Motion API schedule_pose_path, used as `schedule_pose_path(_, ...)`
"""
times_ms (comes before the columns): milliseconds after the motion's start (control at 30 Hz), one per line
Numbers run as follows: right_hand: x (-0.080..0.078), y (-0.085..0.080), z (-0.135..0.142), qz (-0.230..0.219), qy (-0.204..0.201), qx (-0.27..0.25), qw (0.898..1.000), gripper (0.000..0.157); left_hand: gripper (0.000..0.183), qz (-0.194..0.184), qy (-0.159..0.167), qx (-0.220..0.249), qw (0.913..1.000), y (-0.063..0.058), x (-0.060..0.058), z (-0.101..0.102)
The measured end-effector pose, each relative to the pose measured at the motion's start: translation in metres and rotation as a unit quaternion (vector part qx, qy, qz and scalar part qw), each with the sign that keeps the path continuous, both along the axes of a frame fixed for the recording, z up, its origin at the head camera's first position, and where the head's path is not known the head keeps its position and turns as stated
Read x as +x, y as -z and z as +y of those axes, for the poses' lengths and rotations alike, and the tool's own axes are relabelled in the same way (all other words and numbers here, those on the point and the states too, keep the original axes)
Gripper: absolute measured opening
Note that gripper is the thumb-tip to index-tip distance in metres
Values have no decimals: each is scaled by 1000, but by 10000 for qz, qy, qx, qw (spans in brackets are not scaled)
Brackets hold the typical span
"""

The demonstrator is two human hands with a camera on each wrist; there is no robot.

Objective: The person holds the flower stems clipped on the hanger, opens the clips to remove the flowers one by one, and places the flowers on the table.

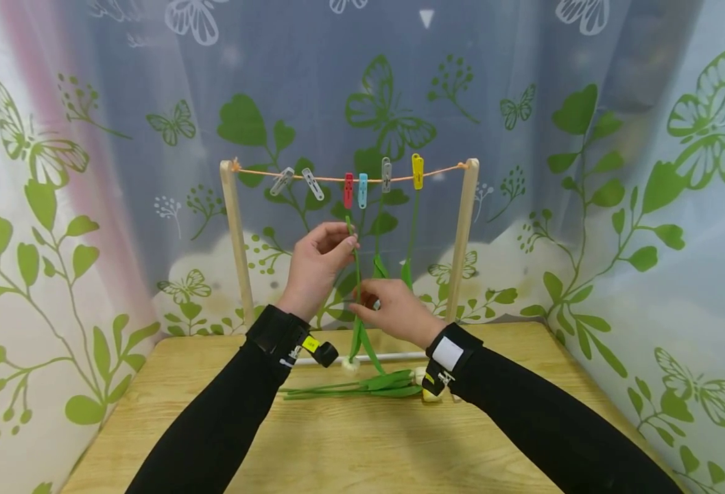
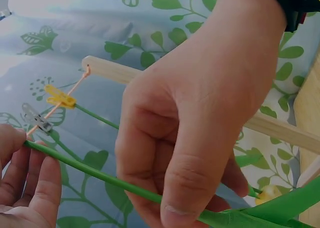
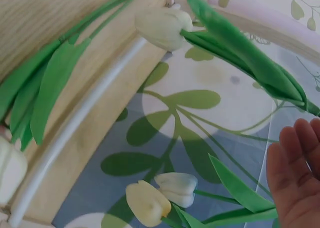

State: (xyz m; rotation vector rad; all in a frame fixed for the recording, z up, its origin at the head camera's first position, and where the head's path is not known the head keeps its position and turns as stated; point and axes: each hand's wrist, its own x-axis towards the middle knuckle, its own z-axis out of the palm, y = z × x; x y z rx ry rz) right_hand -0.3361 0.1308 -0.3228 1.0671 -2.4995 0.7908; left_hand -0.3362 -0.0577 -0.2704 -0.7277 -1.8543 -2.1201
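Note:
A white artificial tulip (image 3: 162,28) hangs head down, its green stem (image 2: 95,173) running up between both hands. My left hand (image 1: 319,264) pinches the stem near its top end, just below a red clothespin (image 1: 348,190) on the cord. Lower down, my right hand (image 1: 396,312) pinches the same stem above the leaves. A light blue clothespin (image 1: 363,191) hangs beside the red one. To the right, a grey clothespin (image 1: 387,175) and a yellow clothespin (image 1: 418,171) each hold a tulip stem, and a yellow tulip head (image 3: 147,203) shows low in the right wrist view.
An orange cord (image 1: 254,172) spans two wooden posts (image 1: 236,240). Two more grey clothespins (image 1: 313,184) hang at its left. Several tulips (image 1: 393,384) lie on the wooden table (image 1: 337,439) in front of a white rod (image 1: 319,361). A patterned curtain (image 1: 313,82) stands behind.

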Motion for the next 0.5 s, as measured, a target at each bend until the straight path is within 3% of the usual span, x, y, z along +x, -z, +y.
schedule_pose_path(500, 7, 10, 9, -85, 46, -299, 9995, 8, 30, -107, 221, 302, 9992, 6, -2, -14)
